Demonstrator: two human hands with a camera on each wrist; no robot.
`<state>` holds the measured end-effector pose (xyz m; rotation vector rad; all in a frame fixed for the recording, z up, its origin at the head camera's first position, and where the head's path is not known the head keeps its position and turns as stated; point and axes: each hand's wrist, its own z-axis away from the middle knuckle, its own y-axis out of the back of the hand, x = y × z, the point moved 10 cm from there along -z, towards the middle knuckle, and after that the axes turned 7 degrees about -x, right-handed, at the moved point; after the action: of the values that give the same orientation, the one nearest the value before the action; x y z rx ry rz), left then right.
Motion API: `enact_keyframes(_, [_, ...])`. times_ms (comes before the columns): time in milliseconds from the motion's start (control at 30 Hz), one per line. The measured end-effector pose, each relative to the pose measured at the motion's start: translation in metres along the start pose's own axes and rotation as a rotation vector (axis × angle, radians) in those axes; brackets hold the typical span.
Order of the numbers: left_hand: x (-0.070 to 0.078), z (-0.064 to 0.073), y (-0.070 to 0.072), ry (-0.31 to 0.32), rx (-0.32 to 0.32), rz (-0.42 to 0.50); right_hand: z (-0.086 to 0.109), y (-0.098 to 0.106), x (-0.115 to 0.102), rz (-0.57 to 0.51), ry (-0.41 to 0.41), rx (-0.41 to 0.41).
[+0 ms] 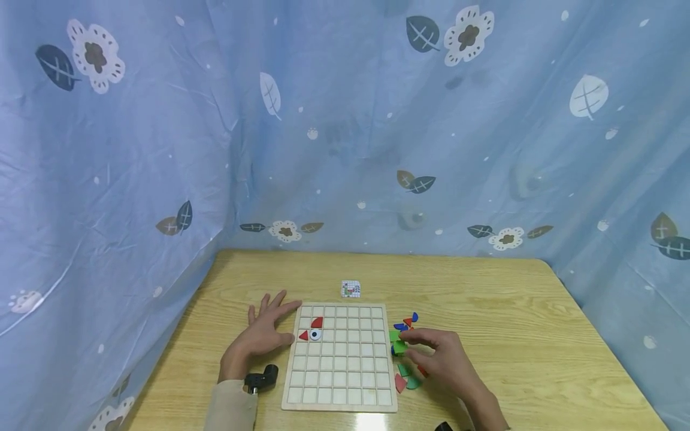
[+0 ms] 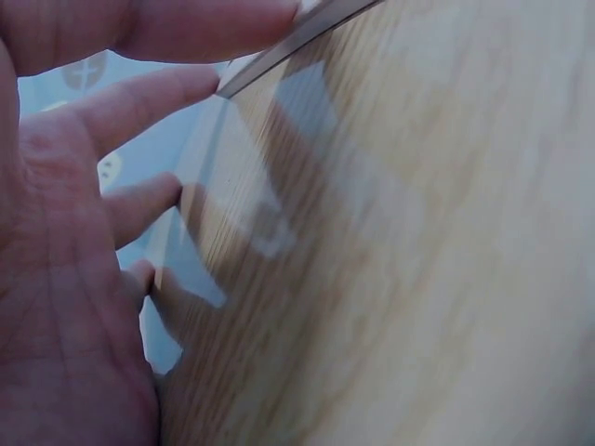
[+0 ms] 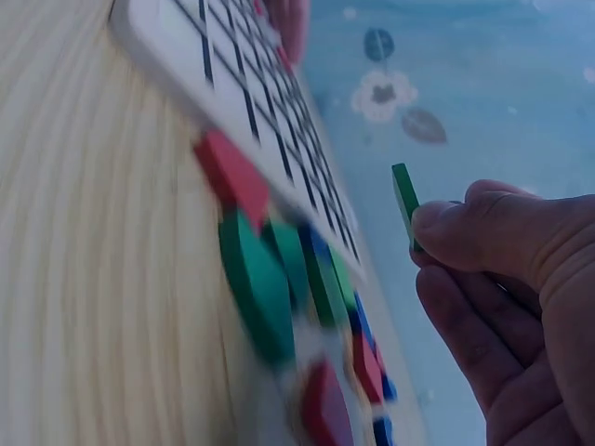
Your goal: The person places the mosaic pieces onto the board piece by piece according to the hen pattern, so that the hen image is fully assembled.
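Observation:
A pale wooden grid board [image 1: 341,358] lies on the table with two red pieces [image 1: 317,323] and a round blue-and-white eye piece [image 1: 315,334] in its upper left cells. My left hand [image 1: 264,334] rests flat on the table beside the board's left edge, fingers spread. My right hand [image 1: 436,354] pinches a green tile [image 1: 399,346] just off the board's right edge; the right wrist view shows this green tile [image 3: 405,200] held on edge between thumb and fingers. Loose red, green and blue pieces [image 1: 406,323] lie around that hand.
A small pattern card [image 1: 350,289] lies beyond the board. More loose pieces [image 1: 408,381] sit near the board's lower right corner. The wooden table [image 1: 517,335] is walled by blue flowered curtains [image 1: 345,120] on the left, back and right.

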<state>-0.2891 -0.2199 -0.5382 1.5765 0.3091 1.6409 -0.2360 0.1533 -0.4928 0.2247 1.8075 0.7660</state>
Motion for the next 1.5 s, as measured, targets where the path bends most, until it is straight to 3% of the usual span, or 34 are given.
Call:
enact_keyframes(333, [-0.001, 0.000, -0.001, -0.003, 0.000, 0.004, -0.028, -0.043, -0.030, -0.048, 0.106, -0.031])
enact_keyframes(567, [-0.002, -0.001, 0.001, 0.001, 0.005, 0.007, -0.050, -0.079, -0.045, -0.105, 0.114, -0.084])
enact_keyframes(967, [-0.003, -0.001, 0.001, 0.002, 0.013, 0.000, -0.075, -0.133, -0.059, -0.104, 0.108, -0.183])
enact_keyframes(1300, [-0.003, -0.001, 0.002, -0.001, 0.020, 0.002, -0.083, -0.152, -0.072, 0.016, 0.157, -0.169])
enact_keyframes(1500, [-0.003, -0.001, 0.001, 0.002, 0.013, 0.003, -0.081, -0.152, -0.079, 0.101, 0.209, -0.130])
